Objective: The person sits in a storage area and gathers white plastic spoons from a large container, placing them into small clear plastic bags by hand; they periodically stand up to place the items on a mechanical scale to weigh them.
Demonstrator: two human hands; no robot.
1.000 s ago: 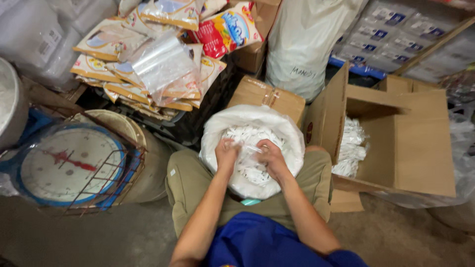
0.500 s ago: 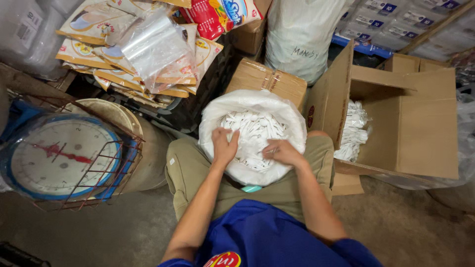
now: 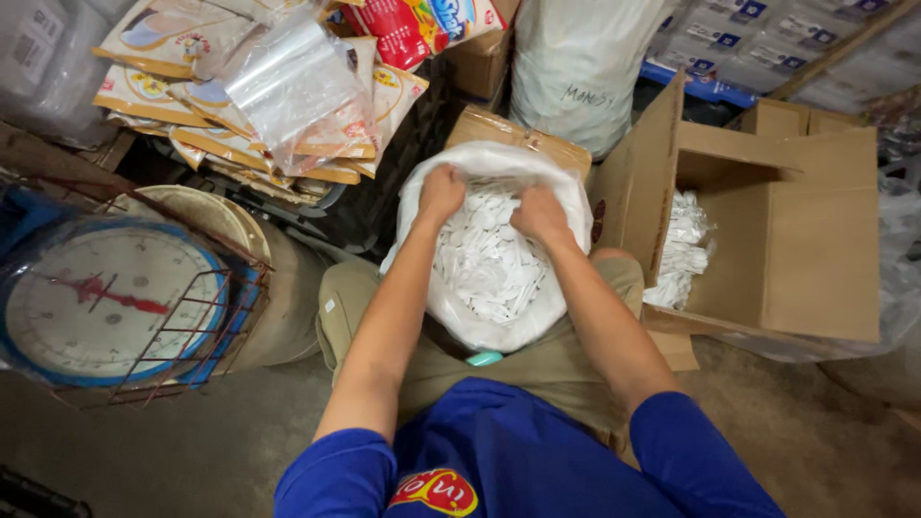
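Note:
An open white plastic bag (image 3: 451,317) full of small white plastic spoons (image 3: 484,264) rests on my lap. Both hands reach to the bag's far side. My left hand (image 3: 441,192) is closed over the spoons near the far rim. My right hand (image 3: 539,213) lies beside it, fingers curled down into the spoons. Whether either hand grips spoons or the bag's edge is hidden by the knuckles.
An open cardboard box (image 3: 777,230) with more white spoons (image 3: 683,251) stands at the right. A dial scale (image 3: 110,302) with a wire basket sits at the left. Stacked printed packets (image 3: 240,105) and a clear bag (image 3: 293,82) lie behind. A closed carton (image 3: 523,139) is beyond the bag.
Both hands moved from the middle of the spoon pile toward the bag's far rim. The bag's opening is pulled closer in around them.

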